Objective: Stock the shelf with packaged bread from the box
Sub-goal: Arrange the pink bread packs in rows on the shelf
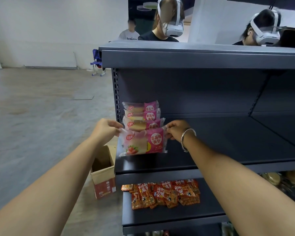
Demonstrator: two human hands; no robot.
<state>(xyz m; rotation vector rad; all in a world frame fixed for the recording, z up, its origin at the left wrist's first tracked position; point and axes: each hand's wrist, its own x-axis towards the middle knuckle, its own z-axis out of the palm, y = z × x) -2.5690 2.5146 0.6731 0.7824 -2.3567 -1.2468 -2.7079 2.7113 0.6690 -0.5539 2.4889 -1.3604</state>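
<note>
Dark metal shelving fills the right of the room, and on its middle shelf (228,143), hard against the left upright, three pink strawberry bread packs (142,114) stand in a row running front to back. A fourth strawberry bread pack (142,142) is held at the front of that row, standing on its lower edge with its printed face outward and its long axis running left to right along the shelf front. The left hand (106,129) pinches its upper left corner; the right hand (176,130), with a metal bangle (186,137) at the wrist, pinches its upper right corner. So each hand sits at one end of the pack, equally near, and the pack's bottom seems to touch the shelf or hang just above it. I'd judge the coming move is a simple release, perhaps with a nudge back against the pack behind. Down on the floor to the left stands the open cardboard box (103,172), nearer the left arm; what remains inside I cannot tell. Red snack packets (163,193) lie on the lower shelf.
</note>
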